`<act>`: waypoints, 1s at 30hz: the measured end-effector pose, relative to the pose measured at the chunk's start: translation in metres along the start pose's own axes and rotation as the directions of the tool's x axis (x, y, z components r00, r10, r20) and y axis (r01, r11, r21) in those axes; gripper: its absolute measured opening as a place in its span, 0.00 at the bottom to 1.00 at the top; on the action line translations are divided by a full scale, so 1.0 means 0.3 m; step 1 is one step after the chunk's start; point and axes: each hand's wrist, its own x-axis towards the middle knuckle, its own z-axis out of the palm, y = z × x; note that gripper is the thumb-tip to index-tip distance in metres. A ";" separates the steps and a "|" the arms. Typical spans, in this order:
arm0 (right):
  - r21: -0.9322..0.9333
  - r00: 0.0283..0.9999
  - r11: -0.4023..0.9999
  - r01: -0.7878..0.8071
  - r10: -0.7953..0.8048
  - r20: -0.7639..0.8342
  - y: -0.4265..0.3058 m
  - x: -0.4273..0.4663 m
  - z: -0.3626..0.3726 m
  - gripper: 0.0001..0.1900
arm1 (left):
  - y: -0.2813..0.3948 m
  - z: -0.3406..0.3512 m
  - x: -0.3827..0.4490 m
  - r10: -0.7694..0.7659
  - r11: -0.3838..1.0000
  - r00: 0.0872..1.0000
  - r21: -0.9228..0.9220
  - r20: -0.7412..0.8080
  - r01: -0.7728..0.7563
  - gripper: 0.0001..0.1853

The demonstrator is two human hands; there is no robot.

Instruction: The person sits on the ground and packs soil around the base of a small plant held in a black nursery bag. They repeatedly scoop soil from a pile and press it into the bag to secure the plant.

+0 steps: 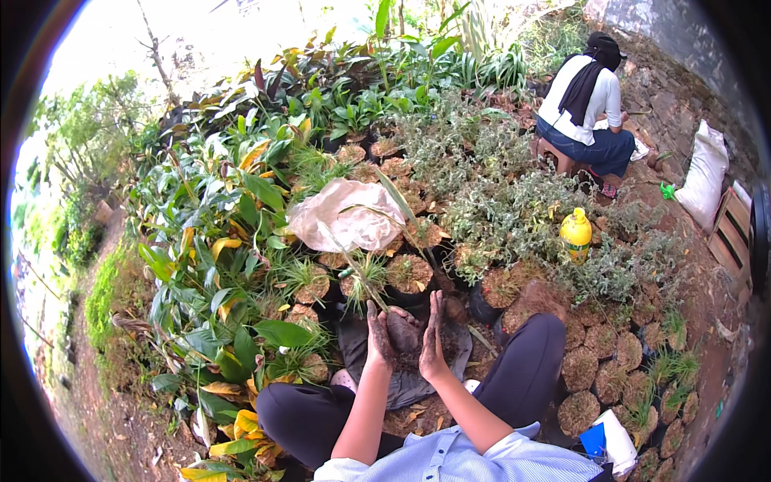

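Note:
My left hand [380, 338], dark with soil, cups a rounded ball of soil [403, 332]. From that ball a pale green plant shoot [359, 272] leans up and to the left. On the ball's other side my right hand [432, 340] is held upright, fingers straight, palm turned towards it and a small gap between. Beneath both hands lies a dark plastic sheet [400, 385] with loose soil on it. Just beyond my right hand, another long-leafed plant [415, 232] lies with a brown soil ball [456, 310] at its base.
A crumpled translucent plastic bag [348, 215] lies ahead on potted plants. Fibre-topped pots [580, 369] crowd the right side, with a yellow bottle [576, 235] among grey-green plants. Leafy plants [229, 337] stand close on the left. Farther off, a person [581, 114] sits near a white sack [703, 175].

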 end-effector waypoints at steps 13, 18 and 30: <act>0.067 0.873 0.879 -0.472 0.456 0.172 0.027 0.100 0.058 0.40 | -0.033 -0.013 0.002 0.170 0.898 0.970 0.433 -0.172 -0.081 0.34; 0.039 0.759 0.816 -0.576 0.517 0.397 0.081 0.172 0.070 0.35 | -0.061 -0.064 0.065 0.346 0.804 0.938 0.507 0.023 -0.310 0.44; 0.516 0.694 0.470 -0.716 0.560 0.453 0.158 0.063 0.083 0.34 | -0.019 -0.016 -0.008 0.181 0.918 0.975 0.378 -0.131 -0.120 0.40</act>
